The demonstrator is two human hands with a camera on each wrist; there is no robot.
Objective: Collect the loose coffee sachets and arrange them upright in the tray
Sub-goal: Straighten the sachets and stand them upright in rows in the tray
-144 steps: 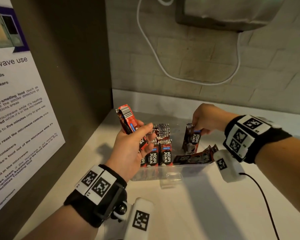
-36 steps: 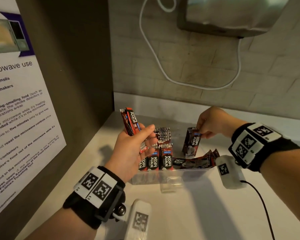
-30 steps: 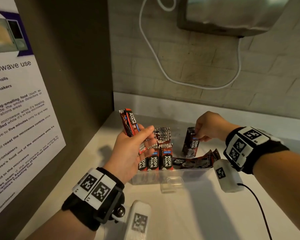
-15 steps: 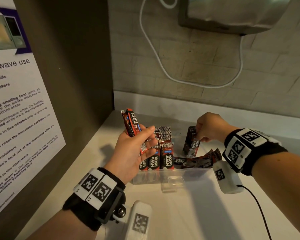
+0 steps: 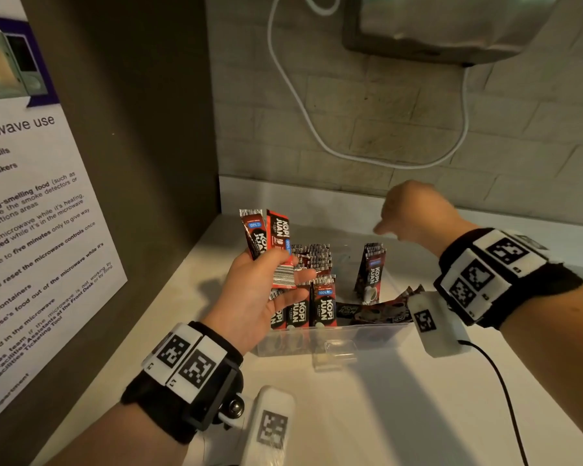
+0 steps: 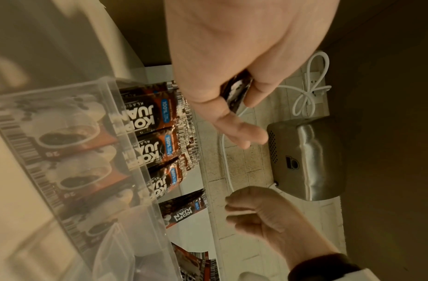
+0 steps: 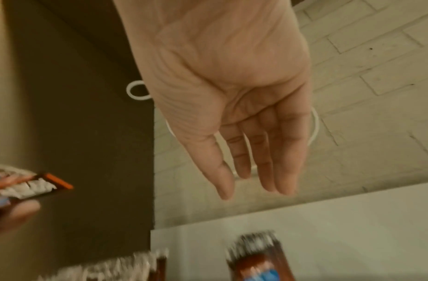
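Note:
My left hand [image 5: 283, 274] grips a small bundle of red-and-black coffee sachets [image 5: 266, 240] just left of the clear plastic tray [image 5: 337, 336]; the left wrist view shows the sachets [image 6: 237, 93] between thumb and fingers. Several sachets [image 5: 312, 306] stand upright in the tray's left part. A small stack [image 5: 371, 274] stands alone further right, and a few sachets [image 5: 374, 311] lie flat by the front wall. My right hand [image 5: 389, 227] hovers above the standing stack, empty, with fingers [image 7: 256, 171] straight.
A dark panel with a microwave notice [image 5: 37, 230] closes the left side. On the brick wall behind hang a white cable [image 5: 303, 105] and a metal appliance [image 5: 445, 25]. A black wire [image 5: 505, 395] trails over the white counter [image 5: 384, 415] at the right.
My right hand has let go of the standing stack and lifted up and away from it, fingers straightened. My left hand still holds its bundle, now showing two sachets' fronts.

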